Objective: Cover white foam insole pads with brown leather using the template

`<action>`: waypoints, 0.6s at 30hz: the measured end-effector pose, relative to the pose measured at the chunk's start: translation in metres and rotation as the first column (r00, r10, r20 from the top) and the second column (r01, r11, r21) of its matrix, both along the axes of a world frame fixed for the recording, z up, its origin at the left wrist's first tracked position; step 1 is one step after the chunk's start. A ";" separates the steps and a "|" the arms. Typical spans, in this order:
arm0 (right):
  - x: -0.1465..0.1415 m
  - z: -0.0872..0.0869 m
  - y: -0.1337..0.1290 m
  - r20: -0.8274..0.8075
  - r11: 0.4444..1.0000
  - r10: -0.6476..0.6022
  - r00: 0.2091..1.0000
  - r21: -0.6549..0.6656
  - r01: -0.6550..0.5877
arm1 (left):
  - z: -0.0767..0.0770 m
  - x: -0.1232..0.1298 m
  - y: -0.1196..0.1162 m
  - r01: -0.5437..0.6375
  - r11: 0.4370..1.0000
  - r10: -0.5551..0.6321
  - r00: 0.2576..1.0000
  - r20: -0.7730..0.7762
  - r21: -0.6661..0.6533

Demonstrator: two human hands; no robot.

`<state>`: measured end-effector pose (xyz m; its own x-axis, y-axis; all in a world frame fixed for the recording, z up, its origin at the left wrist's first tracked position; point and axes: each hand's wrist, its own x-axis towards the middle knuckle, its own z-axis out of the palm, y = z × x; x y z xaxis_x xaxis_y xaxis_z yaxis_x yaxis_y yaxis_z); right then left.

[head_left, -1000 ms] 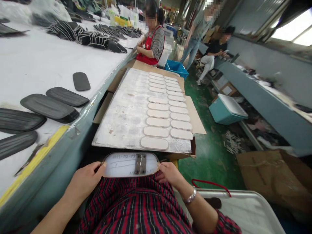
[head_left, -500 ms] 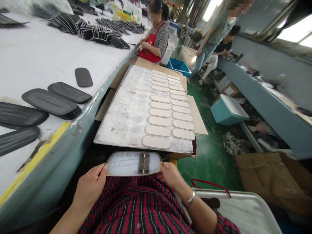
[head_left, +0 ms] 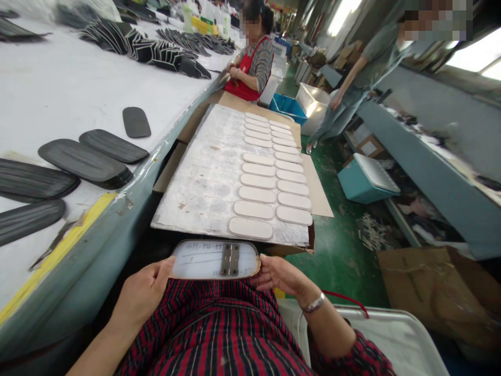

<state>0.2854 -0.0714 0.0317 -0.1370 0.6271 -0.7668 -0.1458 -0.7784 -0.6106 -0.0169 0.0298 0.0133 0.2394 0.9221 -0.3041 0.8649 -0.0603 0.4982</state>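
A long oval template of whitish plastic (head_left: 201,260) is held level in front of my striped red shirt. It bears handwritten marks and a metal hinge (head_left: 230,259) right of its middle, and a thin brownish edge shows around it. My left hand (head_left: 145,290) grips the left end between thumb and fingers. At the right end, my right hand (head_left: 279,274) has its thumb on the rim and its fingers reaching under the edge. Just beyond lies a board (head_left: 195,209) with two columns of pale oval pieces (head_left: 250,227).
Stacks of dark oval pieces (head_left: 84,162) lie on the white table (head_left: 90,99) to the left. Across it sits a person in a red apron (head_left: 250,68); another stands by the right bench. A metal-rimmed tray (head_left: 403,334) and a cardboard box (head_left: 430,287) are at right.
The template has risen slightly. My right hand has shifted outward and loosened, its fingers straighter along the end. The standing person has moved to the right.
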 end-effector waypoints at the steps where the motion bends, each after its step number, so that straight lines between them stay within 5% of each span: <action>1: 0.002 0.002 0.000 -0.037 1.000 -0.017 0.999 -0.014 0.016 | 0.002 -0.001 0.004 0.022 0.999 -0.022 1.000 -0.011 -0.024; 4: 0.000 0.003 0.000 0.218 0.995 0.096 0.971 -0.025 -0.093 | 0.008 -0.001 0.017 0.121 0.992 -0.123 0.991 -0.061 -0.044; 8: -0.010 -0.006 0.002 0.667 0.952 0.251 0.701 -0.041 -0.302 | 0.007 0.001 0.021 0.198 0.980 -0.200 0.972 -0.123 -0.028; 14: -0.021 -0.001 0.006 0.912 0.918 0.189 0.364 -0.033 -0.396 | 0.001 0.002 0.010 0.143 0.988 -0.136 0.985 -0.107 0.056; 18: -0.025 0.005 0.011 0.940 0.904 0.208 0.271 -0.079 -0.419 | 0.001 0.003 0.007 0.085 0.994 -0.080 0.994 -0.075 0.069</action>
<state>0.2602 -0.0605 0.0364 0.3640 0.8246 -0.4330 0.8159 -0.5066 -0.2788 -0.0134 0.0369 0.0146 0.2952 0.9203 -0.2567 0.8889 -0.1661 0.4269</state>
